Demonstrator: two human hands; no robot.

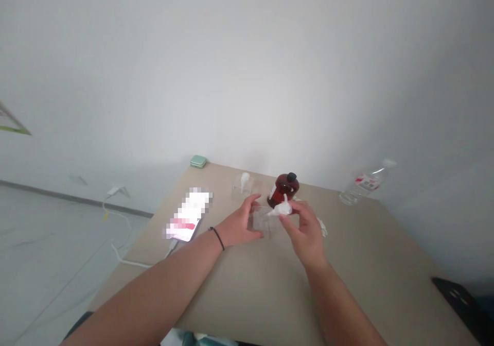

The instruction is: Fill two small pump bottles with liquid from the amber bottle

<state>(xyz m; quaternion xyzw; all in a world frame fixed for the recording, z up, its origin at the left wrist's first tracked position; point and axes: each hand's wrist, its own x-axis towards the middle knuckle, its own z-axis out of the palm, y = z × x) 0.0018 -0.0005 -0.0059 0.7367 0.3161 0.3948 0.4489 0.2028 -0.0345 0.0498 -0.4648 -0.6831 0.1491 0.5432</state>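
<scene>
Left hand (240, 226) grips clear, boxy plastic container (262, 223); at its three o'clock, right hand (307, 232) pinches white, rounded plastic piece (284, 209)

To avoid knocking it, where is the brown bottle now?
In the head view, the brown bottle is slightly right of centre on the table, just beyond the right hand.

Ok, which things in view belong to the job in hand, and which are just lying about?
Belong to the job:
small white plastic piece, in the right hand
clear boxy plastic container, in the left hand
probably the dark reddish black-capped bottle and white-topped clear container behind

Apparently lying about:
lit-screen phone
mint-green rounded case
clear plastic water bottle
</scene>
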